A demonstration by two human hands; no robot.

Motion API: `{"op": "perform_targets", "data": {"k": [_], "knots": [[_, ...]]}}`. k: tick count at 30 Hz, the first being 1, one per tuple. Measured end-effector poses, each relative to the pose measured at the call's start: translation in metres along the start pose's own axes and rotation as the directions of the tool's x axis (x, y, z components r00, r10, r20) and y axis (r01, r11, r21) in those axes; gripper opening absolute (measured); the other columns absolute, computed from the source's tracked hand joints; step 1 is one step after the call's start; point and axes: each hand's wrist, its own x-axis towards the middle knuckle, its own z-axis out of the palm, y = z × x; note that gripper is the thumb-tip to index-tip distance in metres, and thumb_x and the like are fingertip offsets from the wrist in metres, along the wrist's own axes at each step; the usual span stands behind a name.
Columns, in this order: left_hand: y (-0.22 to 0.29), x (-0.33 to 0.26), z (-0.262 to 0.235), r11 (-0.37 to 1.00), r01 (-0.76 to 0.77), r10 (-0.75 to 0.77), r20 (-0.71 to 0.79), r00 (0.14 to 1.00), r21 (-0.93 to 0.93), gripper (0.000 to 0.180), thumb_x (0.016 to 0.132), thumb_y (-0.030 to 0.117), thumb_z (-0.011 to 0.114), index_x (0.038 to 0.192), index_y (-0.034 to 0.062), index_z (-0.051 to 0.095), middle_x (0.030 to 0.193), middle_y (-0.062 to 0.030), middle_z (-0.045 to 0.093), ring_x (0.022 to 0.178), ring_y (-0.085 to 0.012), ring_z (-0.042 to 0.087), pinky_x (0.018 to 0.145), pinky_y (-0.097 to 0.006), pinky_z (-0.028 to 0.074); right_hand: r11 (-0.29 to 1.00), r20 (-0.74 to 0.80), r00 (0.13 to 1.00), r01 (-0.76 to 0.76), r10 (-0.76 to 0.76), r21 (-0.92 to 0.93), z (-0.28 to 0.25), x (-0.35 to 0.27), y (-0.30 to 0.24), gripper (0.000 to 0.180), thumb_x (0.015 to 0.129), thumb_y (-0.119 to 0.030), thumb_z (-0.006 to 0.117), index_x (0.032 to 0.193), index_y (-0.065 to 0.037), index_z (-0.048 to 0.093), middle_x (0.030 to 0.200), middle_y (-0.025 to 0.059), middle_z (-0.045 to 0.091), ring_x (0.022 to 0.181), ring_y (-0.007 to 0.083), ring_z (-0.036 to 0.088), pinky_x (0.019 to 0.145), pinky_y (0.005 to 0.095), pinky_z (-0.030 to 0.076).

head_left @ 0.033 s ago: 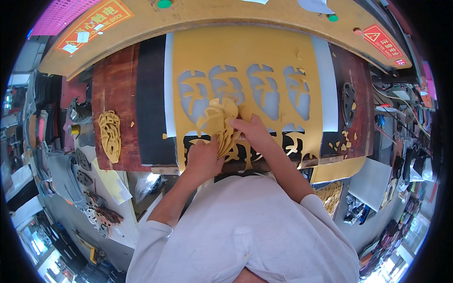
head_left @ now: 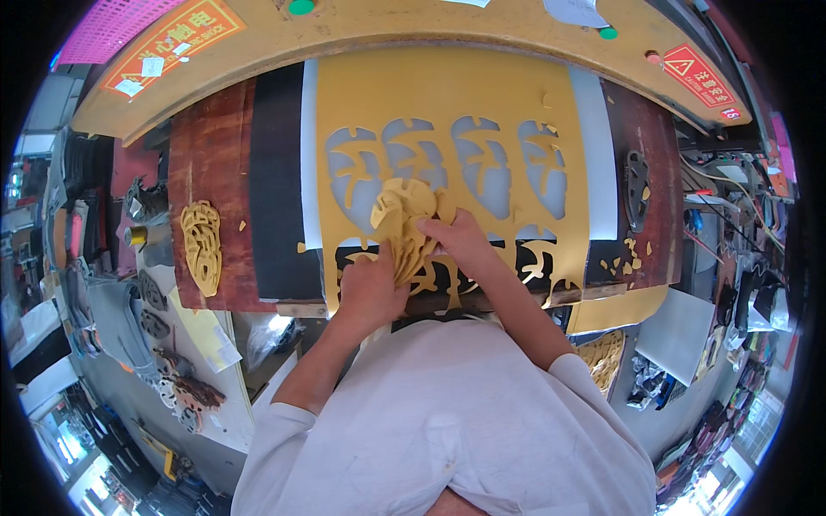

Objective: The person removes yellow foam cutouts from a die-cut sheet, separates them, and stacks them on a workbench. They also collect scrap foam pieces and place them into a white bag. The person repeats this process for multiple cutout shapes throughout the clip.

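Between my two hands is a fanned bundle of thin yellow cut-out pieces, bent and overlapping. My left hand is closed on the bundle's lower left side. My right hand pinches it from the right, thumb on top. Beneath them lies a yellow sheet with a row of large leaf-like openings, through which a pale layer shows. Its near edge is cut into open shapes over a black surface. Part of the bundle's lower end is hidden by my fingers.
A stack of similar yellow pieces lies on the reddish-brown board at left. At right are a dark cutting die and small yellow scraps. A tan machine beam spans the far side. A grey panel stands at lower right.
The bundle's upper left part has folded inward, so it looks narrower and more crumpled. Both hands keep nearly the same place and grip.
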Motion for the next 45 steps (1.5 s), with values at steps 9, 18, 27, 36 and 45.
{"op": "perform_targets", "data": {"k": [9, 18, 27, 36, 45], "knots": [[-0.012, -0.009, 0.004, 0.652, 0.24, -0.082, 0.249, 0.965, -0.719, 0.066, 0.107, 0.049, 0.057, 0.147, -0.0036, 0.054, 0.082, -0.0093, 0.068, 0.067, -0.0214, 0.064, 0.073, -0.037, 0.053, 0.989, 0.056, 0.987, 0.149, -0.15, 0.014, -0.024, -0.02, 0.011, 0.057, 0.104, -0.044, 0.068, 0.135, 0.004, 0.061, 0.127, 0.0132, 0.067, 0.107, 0.0211, 0.071, 0.089, 0.0377, 0.063], [-0.021, -0.01, 0.012, 0.411, 0.378, 0.162, 0.474, 0.865, -0.83, 0.069, 0.11, 0.063, 0.045, 0.122, -0.0019, 0.067, 0.081, -0.0031, 0.065, 0.058, -0.01, 0.053, 0.062, -0.027, 0.047, 0.873, -0.123, 0.924, 0.289, -0.361, -0.393, -0.058, -0.032, 0.005, 0.035, 0.103, -0.016, 0.07, 0.134, -0.001, 0.066, 0.117, 0.0044, 0.072, 0.104, 0.0144, 0.069, 0.091, 0.0318, 0.057], [0.012, -0.02, 0.015, 0.364, 0.398, 0.142, 0.472, 0.87, -0.842, 0.06, 0.11, 0.056, 0.051, 0.121, -0.0005, 0.066, 0.085, -0.0046, 0.07, 0.058, -0.0106, 0.054, 0.062, -0.027, 0.048, 0.797, 0.068, 0.936, 0.331, -0.345, -0.505, -0.062, -0.054, -0.013, 0.035, 0.093, -0.007, 0.071, 0.128, -0.005, 0.07, 0.117, 0.0075, 0.07, 0.104, 0.0166, 0.068, 0.09, 0.0316, 0.055], [0.044, -0.031, 0.016, 0.337, 0.411, 0.046, 0.451, 0.891, -0.847, 0.054, 0.11, 0.053, 0.055, 0.124, 0.0018, 0.067, 0.09, -0.0036, 0.072, 0.057, -0.0097, 0.053, 0.061, -0.025, 0.047, 0.81, 0.172, 0.96, 0.28, -0.223, -0.516, -0.092, -0.075, -0.003, 0.02, 0.093, -0.013, 0.078, 0.108, -0.002, 0.07, 0.093, 0.0016, 0.07, 0.081, 0.0089, 0.064, 0.075, 0.0275, 0.054], [0.064, -0.024, 0.028, 0.433, 0.447, -0.223, 0.387, 0.895, -0.783, 0.048, 0.111, 0.045, 0.054, 0.124, 0.0002, 0.067, 0.083, -0.0019, 0.065, 0.062, -0.0099, 0.056, 0.061, -0.026, 0.047, 0.839, 0.405, 0.914, 0.242, -0.029, -0.487, -0.12, -0.082, -0.017, 0.021, 0.096, -0.022, 0.076, 0.103, -0.004, 0.068, 0.091, 0.0035, 0.069, 0.081, 0.0127, 0.065, 0.072, 0.0306, 0.053]]}}
